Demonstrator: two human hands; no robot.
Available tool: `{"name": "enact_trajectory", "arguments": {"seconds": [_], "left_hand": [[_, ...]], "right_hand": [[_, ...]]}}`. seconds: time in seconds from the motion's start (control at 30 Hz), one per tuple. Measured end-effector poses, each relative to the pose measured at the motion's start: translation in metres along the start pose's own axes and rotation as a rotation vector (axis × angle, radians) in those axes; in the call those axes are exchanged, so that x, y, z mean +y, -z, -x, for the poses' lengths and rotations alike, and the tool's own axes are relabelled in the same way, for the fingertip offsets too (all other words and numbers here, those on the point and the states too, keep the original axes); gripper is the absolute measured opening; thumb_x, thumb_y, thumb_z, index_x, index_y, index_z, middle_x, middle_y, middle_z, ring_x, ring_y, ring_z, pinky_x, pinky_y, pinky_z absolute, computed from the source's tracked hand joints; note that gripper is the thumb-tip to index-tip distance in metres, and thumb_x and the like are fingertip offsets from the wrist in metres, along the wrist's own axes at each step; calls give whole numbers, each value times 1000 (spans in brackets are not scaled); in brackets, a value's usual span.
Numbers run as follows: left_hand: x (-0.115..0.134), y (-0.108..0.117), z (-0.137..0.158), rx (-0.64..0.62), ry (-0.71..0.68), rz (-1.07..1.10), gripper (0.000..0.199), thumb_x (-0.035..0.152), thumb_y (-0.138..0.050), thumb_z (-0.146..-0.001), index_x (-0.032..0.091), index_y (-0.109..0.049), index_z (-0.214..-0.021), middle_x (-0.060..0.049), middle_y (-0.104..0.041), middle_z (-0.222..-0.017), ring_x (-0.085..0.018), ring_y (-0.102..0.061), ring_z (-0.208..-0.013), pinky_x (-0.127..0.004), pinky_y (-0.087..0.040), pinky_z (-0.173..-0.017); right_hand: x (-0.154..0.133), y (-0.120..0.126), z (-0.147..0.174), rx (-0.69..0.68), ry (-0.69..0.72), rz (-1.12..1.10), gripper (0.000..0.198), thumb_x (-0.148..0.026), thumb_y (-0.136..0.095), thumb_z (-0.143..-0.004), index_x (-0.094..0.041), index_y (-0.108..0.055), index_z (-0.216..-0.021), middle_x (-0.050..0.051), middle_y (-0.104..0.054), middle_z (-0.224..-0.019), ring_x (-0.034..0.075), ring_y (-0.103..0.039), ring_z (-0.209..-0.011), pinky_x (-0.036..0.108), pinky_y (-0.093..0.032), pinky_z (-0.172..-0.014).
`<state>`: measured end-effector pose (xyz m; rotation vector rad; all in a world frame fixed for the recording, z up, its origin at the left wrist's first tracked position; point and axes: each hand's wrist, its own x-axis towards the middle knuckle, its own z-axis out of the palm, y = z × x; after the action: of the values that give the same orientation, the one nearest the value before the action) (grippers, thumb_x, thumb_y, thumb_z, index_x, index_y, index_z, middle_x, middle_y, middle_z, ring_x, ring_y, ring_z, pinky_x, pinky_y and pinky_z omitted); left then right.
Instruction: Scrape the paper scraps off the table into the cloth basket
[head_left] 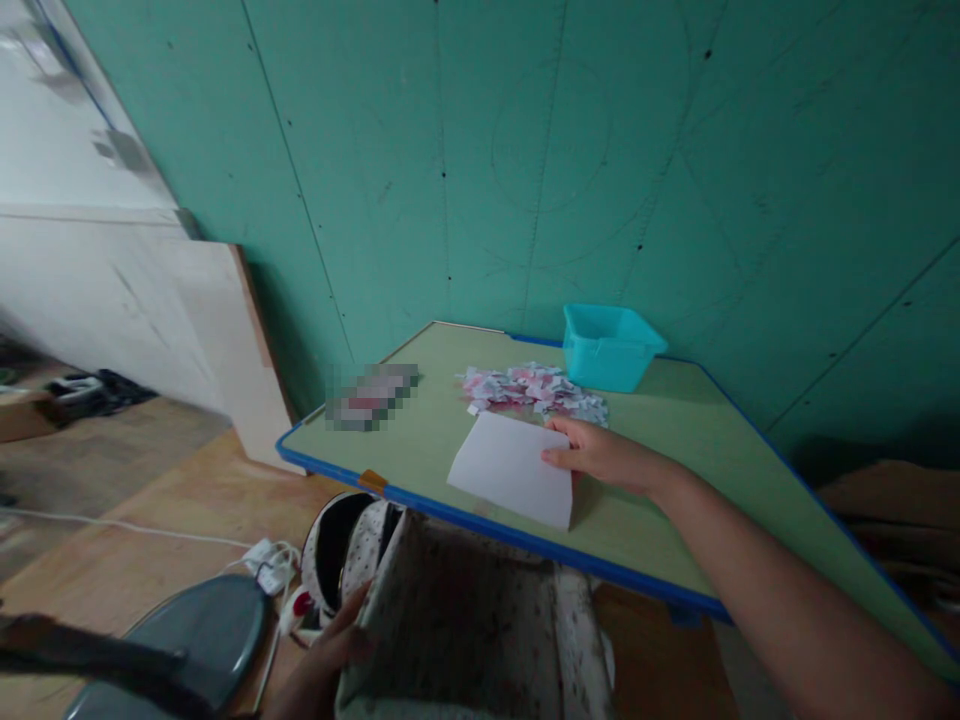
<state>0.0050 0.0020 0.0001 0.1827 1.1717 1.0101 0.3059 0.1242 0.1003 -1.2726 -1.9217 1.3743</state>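
Note:
My right hand (581, 448) grips a plain white sheet of paper (510, 468) by its right edge, thumb on top. The sheet is held over the front part of the green tabletop (645, 520). Just behind it lies a loose pile of small white and pink paper scraps (525, 385). Lower down, my left hand (341, 640) is closed on the left side of a spotted fabric storage bin (465, 630), below the table's front edge. The inside of the bin is dark, so its contents cannot be made out.
A turquoise plastic basket (611, 350) stands at the back of the table by the green wall (525, 150). A blurred-out flat item (373, 397) lies at the table's left. Below are a grey round stool (187, 640), a spotted bag (330, 550) and a white cable (127, 522).

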Motion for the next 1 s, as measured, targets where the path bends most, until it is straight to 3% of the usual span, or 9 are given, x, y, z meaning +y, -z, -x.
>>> {"name": "enact_trajectory", "arguments": {"seconds": [0.1, 0.27, 0.5, 0.7, 0.83, 1.0], "left_hand": [[0, 2, -1, -30, -10, -74, 63, 15, -59, -54, 20, -46, -116, -4, -72, -79, -30, -64, -79, -35, -49, -61], [1, 0, 2, -8, -13, -153, 63, 15, -59, -54, 22, -47, -115, -5, -72, -85, -30, -65, -72, -34, -48, -51], [-1, 3, -4, 118, 20, -141, 68, 12, -61, -44, 21, -50, -111, -3, -71, -68, -32, -64, -72, -35, -48, -53], [-4, 4, -5, 15, -23, -89, 68, 13, -61, -46, 21, -46, -112, -3, -71, -76, -31, -62, -87, -33, -49, -60], [-7, 8, -9, 4, -45, -84, 66, 14, -63, -44, 21, -50, -109, -3, -72, -73, -32, -63, -82, -34, -49, -57], [-9, 16, -21, 131, 18, -64, 70, 8, -65, -39, 21, -52, -107, 0, -69, -60, -32, -63, -78, -34, -49, -59]], "right_hand": [[0, 1, 0, -17, -3, -16, 26, -33, -53, -73, -17, -44, -91, 4, -57, -87, 16, -55, -75, 26, -42, -60], [-1, 3, 1, -35, -29, -51, 28, -33, -53, -73, -17, -44, -93, 5, -57, -90, 17, -56, -78, 28, -43, -62], [0, 7, 4, -57, -48, -32, 28, -33, -54, -72, -17, -44, -93, 6, -58, -92, 17, -57, -77, 27, -43, -59], [1, 9, 6, -113, -81, -86, 31, -34, -55, -71, -18, -44, -95, 5, -59, -89, 17, -58, -75, 27, -44, -57], [1, 11, 7, -123, -86, -104, 30, -34, -55, -71, -18, -44, -95, 4, -59, -87, 17, -58, -77, 29, -45, -62], [1, 13, 8, -130, -110, -89, 30, -34, -56, -70, -18, -45, -93, 4, -59, -87, 16, -57, -72, 27, -44, -57]]}}
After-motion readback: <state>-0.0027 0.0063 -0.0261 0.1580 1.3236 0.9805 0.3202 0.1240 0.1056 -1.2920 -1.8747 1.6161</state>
